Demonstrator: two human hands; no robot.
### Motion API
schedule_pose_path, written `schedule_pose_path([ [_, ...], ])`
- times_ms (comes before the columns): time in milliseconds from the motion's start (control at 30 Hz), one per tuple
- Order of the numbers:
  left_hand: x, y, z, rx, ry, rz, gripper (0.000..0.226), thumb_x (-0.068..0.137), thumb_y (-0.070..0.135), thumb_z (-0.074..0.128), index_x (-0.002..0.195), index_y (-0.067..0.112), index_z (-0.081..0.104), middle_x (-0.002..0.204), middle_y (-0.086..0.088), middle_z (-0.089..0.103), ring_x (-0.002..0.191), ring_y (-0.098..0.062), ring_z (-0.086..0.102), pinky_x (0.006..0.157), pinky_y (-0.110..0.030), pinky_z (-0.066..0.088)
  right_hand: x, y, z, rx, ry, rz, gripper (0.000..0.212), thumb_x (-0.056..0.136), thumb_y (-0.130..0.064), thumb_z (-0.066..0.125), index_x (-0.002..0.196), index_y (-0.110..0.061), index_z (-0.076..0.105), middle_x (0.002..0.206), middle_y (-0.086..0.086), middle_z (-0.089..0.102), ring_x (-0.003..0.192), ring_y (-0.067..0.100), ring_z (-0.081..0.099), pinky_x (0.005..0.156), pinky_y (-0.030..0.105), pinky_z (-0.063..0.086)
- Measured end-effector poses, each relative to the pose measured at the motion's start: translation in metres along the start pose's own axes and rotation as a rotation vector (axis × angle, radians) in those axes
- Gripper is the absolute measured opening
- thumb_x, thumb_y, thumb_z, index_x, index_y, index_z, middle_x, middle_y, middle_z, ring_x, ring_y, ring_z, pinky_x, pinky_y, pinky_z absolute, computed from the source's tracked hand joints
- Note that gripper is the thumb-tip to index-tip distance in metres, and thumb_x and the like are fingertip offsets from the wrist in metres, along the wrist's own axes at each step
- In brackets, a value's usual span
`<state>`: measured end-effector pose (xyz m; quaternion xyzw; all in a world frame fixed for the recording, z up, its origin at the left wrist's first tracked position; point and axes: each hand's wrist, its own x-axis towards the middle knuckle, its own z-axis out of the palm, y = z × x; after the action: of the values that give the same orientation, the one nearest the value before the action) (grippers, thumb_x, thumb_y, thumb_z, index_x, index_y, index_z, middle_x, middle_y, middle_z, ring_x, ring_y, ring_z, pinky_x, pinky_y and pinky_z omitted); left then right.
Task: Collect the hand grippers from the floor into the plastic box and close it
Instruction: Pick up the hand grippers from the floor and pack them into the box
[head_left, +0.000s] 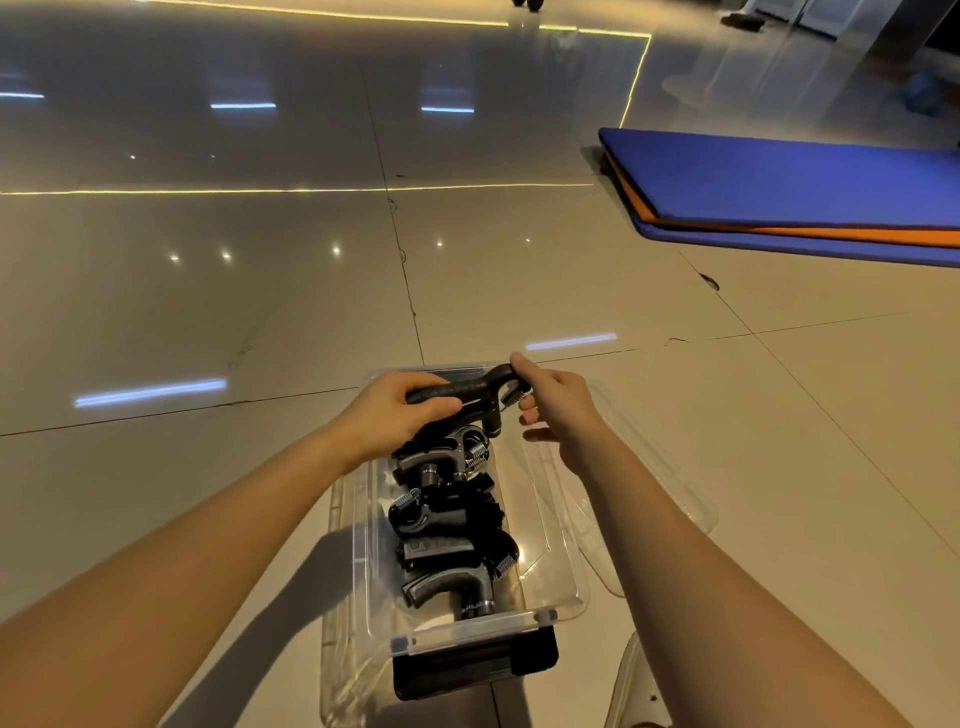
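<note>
My left hand (395, 410) grips a hand gripper (483, 389) by its handle and my right hand (556, 405) pinches its other end over the plastic box (358, 519). Several stowed grippers (447, 514) already lie inside. The lid (649, 488) is still off alongside.

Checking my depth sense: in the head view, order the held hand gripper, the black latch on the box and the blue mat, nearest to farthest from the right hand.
1. The hand gripper, touching the right hand, over the box far end.
2. The black latch, at the box's near end.
3. The blue mat, far right.
</note>
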<state>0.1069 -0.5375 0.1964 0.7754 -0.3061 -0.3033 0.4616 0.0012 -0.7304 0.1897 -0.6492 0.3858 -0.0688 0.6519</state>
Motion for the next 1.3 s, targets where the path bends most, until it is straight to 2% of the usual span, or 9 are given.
schedule_pose_path([
  [100, 0.002, -0.002, -0.005, -0.179, -0.035, -0.081, 0.025, 0.096, 0.027, 0.065, 0.119, 0.019, 0.07, 0.106, -0.009, 0.074, 0.095, -0.024, 0.074, 0.084, -0.033, 0.06, 0.006, 0.005, -0.002, 0.063, -0.07, -0.035, 0.037, 0.092, -0.045, 0.07, 0.102, -0.011, 0.075, 0.1, 0.011, 0.072, 0.088, 0.026, 0.068, 0.077, 0.039, 0.06],
  [200, 0.006, -0.004, -0.006, -0.21, 0.042, -0.103, 0.024, 0.095, 0.025, 0.067, 0.118, 0.018, 0.069, 0.106, -0.012, 0.074, 0.086, -0.025, 0.075, 0.075, -0.03, 0.062, 0.008, 0.011, 0.0, 0.12, -0.071, -0.036, 0.028, 0.091, -0.033, 0.074, 0.099, -0.006, 0.074, 0.104, 0.017, 0.072, 0.085, 0.032, 0.073, 0.075, 0.04, 0.063],
  [333, 0.011, -0.02, 0.002, 0.201, 0.18, 0.033, 0.052, 0.076, 0.051, 0.081, 0.121, 0.031, 0.067, 0.113, 0.01, 0.069, 0.099, -0.008, 0.065, 0.088, -0.03, 0.053, 0.009, 0.017, 0.01, 0.196, 0.028, 0.04, 0.038, 0.092, -0.026, 0.073, 0.108, 0.009, 0.067, 0.091, 0.017, 0.067, 0.069, 0.026, 0.068, 0.065, 0.038, 0.063],
  [467, 0.017, -0.029, 0.01, 0.689, 0.234, 0.174, 0.081, 0.066, 0.071, 0.076, 0.134, 0.031, 0.057, 0.124, 0.01, 0.063, 0.112, -0.013, 0.052, 0.098, -0.037, 0.041, 0.009, 0.022, 0.016, 0.224, 0.055, 0.073, 0.035, 0.094, -0.022, 0.072, 0.105, 0.011, 0.066, 0.082, 0.015, 0.066, 0.062, 0.025, 0.067, 0.061, 0.037, 0.063],
  [633, 0.031, -0.035, 0.019, 0.797, 0.304, 0.187, 0.07, 0.069, 0.064, 0.075, 0.127, 0.028, 0.059, 0.118, 0.009, 0.063, 0.11, -0.015, 0.05, 0.096, -0.038, 0.036, 0.014, 0.022, 0.018, 0.196, 0.057, 0.025, 0.028, 0.094, -0.02, 0.072, 0.097, 0.008, 0.067, 0.078, 0.015, 0.066, 0.058, 0.025, 0.068, 0.06, 0.038, 0.063],
  [800, 0.044, -0.047, 0.025, 0.823, 0.228, 0.124, 0.063, 0.071, 0.054, 0.077, 0.124, 0.023, 0.06, 0.117, 0.006, 0.061, 0.112, -0.019, 0.048, 0.094, -0.038, 0.039, 0.027, 0.035, 0.011, -0.227, 0.268, -0.181, 0.018, 0.097, -0.022, 0.061, 0.09, -0.009, 0.071, 0.081, 0.008, 0.074, 0.071, 0.023, 0.072, 0.068, 0.04, 0.06],
  [933, 0.052, -0.062, 0.037, 0.96, 0.128, 0.111, 0.063, 0.075, 0.052, 0.072, 0.129, 0.023, 0.059, 0.118, 0.003, 0.059, 0.113, -0.022, 0.048, 0.092, -0.039, 0.045, 0.029, 0.051, 0.005, -0.574, 0.358, -0.282, 0.024, 0.095, -0.024, 0.059, 0.114, -0.013, 0.068, 0.107, 0.005, 0.069, 0.095, 0.022, 0.066, 0.077, 0.033, 0.051],
  [1067, 0.06, -0.075, 0.052, 1.031, 0.088, 0.068, 0.054, 0.078, 0.046, 0.074, 0.125, 0.022, 0.063, 0.114, 0.002, 0.06, 0.111, -0.021, 0.051, 0.091, -0.037, 0.044, 0.035, 0.061, 0.007, -0.575, 0.29, -0.264, 0.037, 0.097, -0.023, 0.06, 0.132, -0.012, 0.062, 0.122, 0.008, 0.066, 0.108, 0.026, 0.064, 0.093, 0.04, 0.051],
  [1300, 0.075, -0.092, 0.052, 0.98, 0.073, -0.052, 0.061, 0.075, 0.049, 0.082, 0.128, 0.024, 0.064, 0.117, 0.001, 0.061, 0.115, -0.024, 0.051, 0.094, -0.042, 0.044, 0.044, 0.063, 0.001, -0.49, 0.292, -0.221, 0.035, 0.098, -0.02, 0.063, 0.132, -0.01, 0.066, 0.123, 0.009, 0.071, 0.111, 0.023, 0.066, 0.099, 0.035, 0.051],
])
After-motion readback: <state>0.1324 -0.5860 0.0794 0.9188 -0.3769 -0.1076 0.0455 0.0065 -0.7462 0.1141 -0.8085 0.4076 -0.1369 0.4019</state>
